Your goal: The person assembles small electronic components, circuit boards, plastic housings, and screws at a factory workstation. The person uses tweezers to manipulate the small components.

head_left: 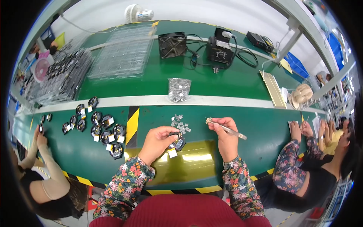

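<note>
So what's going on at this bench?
Someone is working on small parts by hand. The left hand holds a round black part near the far edge of a shiny yellow sheet. The right hand grips metal tweezers, their tips away from that part. Small grey pieces lie scattered just beyond it, and more black parts sit off to the left.

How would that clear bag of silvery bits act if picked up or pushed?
The clear bag would probably sag, since it looks thin and wrinkled. Its silvery pieces look loose, so they might shift. Lying flat, it seems unlikely to roll.
</note>
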`<state>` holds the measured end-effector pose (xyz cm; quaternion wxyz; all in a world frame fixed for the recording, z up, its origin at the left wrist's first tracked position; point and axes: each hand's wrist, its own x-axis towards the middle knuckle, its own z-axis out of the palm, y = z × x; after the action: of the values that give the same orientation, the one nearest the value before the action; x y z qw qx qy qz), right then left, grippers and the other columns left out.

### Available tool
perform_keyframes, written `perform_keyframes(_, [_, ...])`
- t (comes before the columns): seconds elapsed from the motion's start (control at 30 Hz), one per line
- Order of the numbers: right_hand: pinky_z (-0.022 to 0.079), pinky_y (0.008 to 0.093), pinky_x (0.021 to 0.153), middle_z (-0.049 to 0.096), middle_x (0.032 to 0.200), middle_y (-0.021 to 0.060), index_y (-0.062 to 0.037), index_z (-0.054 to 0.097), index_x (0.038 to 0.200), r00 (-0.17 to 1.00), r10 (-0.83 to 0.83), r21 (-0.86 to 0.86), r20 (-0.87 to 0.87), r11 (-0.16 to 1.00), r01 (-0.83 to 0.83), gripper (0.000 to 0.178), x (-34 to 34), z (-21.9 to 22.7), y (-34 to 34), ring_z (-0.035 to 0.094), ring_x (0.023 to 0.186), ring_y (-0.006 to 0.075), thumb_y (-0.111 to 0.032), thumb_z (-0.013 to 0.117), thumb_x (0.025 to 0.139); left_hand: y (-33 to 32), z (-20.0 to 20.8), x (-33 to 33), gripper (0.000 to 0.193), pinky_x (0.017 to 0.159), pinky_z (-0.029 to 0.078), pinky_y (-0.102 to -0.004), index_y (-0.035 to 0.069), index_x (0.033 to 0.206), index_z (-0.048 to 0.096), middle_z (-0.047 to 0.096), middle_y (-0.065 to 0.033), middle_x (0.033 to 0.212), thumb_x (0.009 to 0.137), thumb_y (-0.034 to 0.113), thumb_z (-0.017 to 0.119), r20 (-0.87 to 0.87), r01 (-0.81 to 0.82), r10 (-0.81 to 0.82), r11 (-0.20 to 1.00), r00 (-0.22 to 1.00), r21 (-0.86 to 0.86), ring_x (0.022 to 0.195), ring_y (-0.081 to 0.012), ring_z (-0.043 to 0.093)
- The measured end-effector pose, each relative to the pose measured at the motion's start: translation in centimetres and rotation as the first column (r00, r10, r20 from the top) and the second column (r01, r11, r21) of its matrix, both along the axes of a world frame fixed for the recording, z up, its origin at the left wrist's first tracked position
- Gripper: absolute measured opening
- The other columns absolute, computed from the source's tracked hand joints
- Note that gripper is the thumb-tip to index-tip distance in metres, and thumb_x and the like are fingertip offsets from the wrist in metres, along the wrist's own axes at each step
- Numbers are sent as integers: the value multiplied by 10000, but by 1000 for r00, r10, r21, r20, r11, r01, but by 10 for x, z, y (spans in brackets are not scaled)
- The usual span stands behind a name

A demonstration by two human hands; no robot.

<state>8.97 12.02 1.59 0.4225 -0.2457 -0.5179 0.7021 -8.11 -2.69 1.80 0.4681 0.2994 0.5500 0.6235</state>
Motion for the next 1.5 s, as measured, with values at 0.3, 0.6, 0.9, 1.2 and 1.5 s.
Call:
perform_keyframes(0.3, [502, 302, 735, 581, 937, 172, -23, 419, 912, 994, -8, -216, -109, 976, -16, 107, 21, 5, 7, 608, 802, 213, -91, 499, 892, 2, 0, 6, 161, 692, 467, -193, -30, 976, 599, 628, -35, 860, 822, -42, 556, -19, 198, -200, 978, 980, -65, 754, -59, 571])
perform_keyframes(0.6, [510, 263, 726, 586, 935, 147, -14, 454, 899, 998, 65, -254, 16, 965, -59, 120, 83, -3, -20, 615, 793, 175, -42, 558, 848, -2, 3, 7, 128, 605, 464, -207, -11, 946, 611, 618, -9, 777, 830, 28, 573, -218, 394, -434, 896, 874, -203, 693, -46, 560])
perform_keyframes(0.9, [485, 279, 822, 586, 1027, 120, 22, 564, 994, 989, 3, -41, 146, 999, 3, 156, 97, -7, -49, 582, 930, 181, -58, 545, 861, 15, 33, 32, 153, 712, 480, -282, 8, 951, 589, 635, -109, 911, 800, 28, 572, -571, 475, -477, 864, 668, -166, 801, -181, 616])
perform_keyframes(1.2, [501, 297, 764, 624, 973, 139, -7, 636, 935, 888, -222, 470, 403, 883, 8, 169, 88, 0, -58, 616, 882, 228, -8, 625, 766, 38, -1, 48, 149, 771, 490, -309, -4, 945, 568, 596, -140, 1098, 797, 11, 553, -449, 532, -513, 842, 732, -95, 904, -219, 617])
perform_keyframes(1.5, [496, 312, 758, 643, 925, 144, 0, 631, 921, 812, -353, 625, 465, 780, -19, 179, 85, 6, -61, 620, 887, 266, -10, 639, 743, 41, -10, 45, 213, 795, 486, -271, -23, 1007, 567, 559, -137, 1168, 798, -31, 533, -257, 557, -546, 830, 797, -36, 940, -151, 585])
